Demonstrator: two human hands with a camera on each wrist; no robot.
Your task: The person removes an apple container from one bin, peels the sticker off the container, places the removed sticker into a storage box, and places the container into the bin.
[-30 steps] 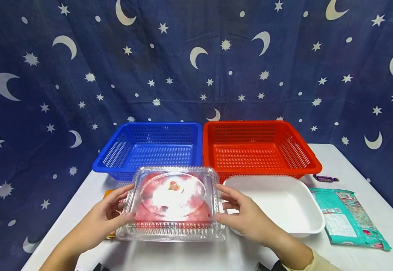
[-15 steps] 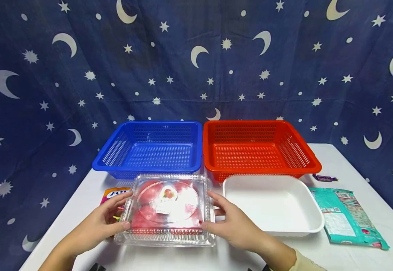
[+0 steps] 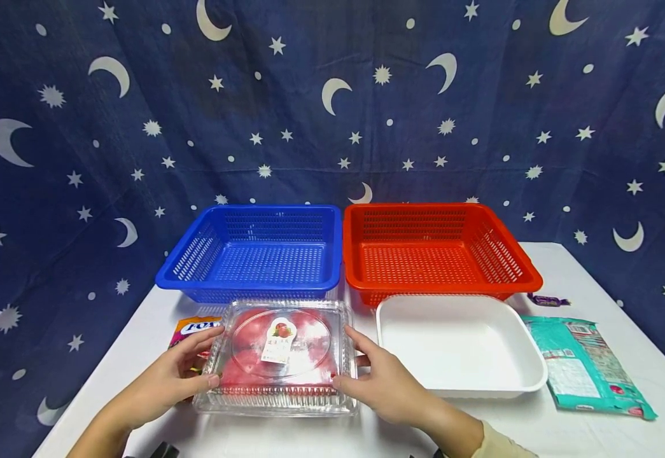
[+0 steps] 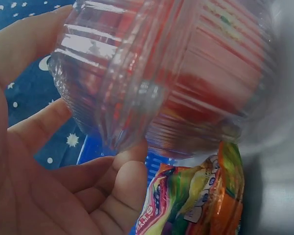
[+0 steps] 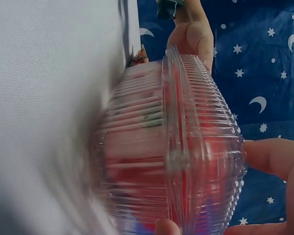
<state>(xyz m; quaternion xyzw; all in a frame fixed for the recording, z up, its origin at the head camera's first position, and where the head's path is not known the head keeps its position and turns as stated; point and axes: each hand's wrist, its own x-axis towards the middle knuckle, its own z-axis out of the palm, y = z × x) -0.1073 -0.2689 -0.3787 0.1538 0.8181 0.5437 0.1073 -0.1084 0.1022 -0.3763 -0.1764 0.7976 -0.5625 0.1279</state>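
Observation:
In the head view, both hands hold a clear plastic clamshell box [image 3: 280, 356] with red contents and a white fruit label on its lid. My left hand [image 3: 163, 375] grips its left end, thumb at the front corner and fingers along the side. The right hand [image 3: 386, 381] grips the opposite end in the same way. In the left wrist view, a colourful candy bag [image 4: 191, 196] lies beside the box near my left fingers. The box's ribbed side [image 5: 147, 127] faces the right wrist camera, close to the white tabletop; I cannot tell whether it touches.
Behind the box stand a blue basket [image 3: 163, 280] and a red basket [image 3: 529, 280], side by side. A white tub [image 3: 464, 346] is right of the right hand. Farther right lie a teal packet [image 3: 590, 369] and a small purple-wrapped candy [image 3: 548, 300] on the white table [image 3: 109, 381].
Both hands have brought the box down and a little left, toward the table. More of the candy bag shows behind the left hand. The lid's glare has faded, so the label is clearer.

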